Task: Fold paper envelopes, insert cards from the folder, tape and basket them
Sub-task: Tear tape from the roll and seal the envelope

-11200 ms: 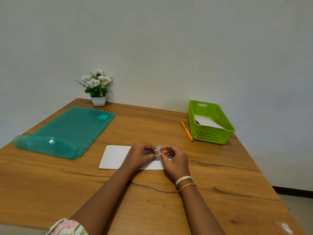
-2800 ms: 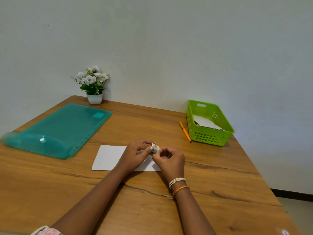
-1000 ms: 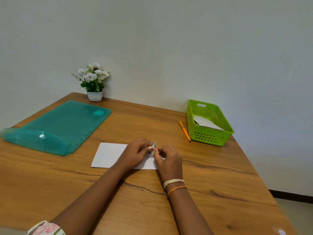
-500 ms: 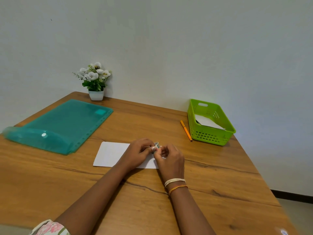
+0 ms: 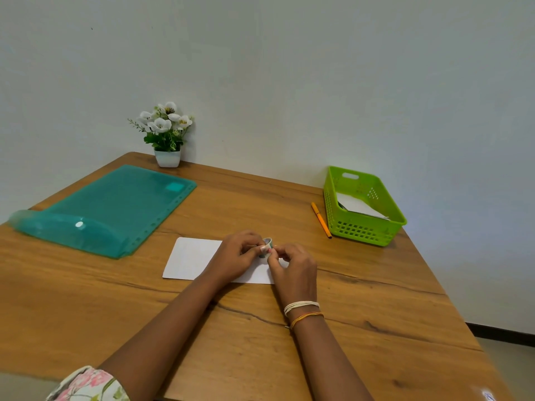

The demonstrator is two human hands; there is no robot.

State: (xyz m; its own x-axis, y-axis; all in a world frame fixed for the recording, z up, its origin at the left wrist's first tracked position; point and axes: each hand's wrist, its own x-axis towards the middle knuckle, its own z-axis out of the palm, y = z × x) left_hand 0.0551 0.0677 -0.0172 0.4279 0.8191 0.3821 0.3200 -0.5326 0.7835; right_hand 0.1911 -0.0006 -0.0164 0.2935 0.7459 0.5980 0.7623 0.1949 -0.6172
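Note:
A white folded paper envelope lies flat on the wooden table, partly under my hands. Just above its right part my left hand holds a small roll of patterned tape between thumb and fingers. My right hand meets it there, its curled fingertips picking at the roll. The teal plastic folder lies at the left with its flap raised toward me. The green basket stands at the right with white paper inside.
An orange pen lies just left of the basket. A small white pot of white flowers stands at the back against the wall. The table's right edge falls off just past the basket.
Both hands have stayed on the tape roll over the envelope, with only small finger shifts. The view has drifted slightly.

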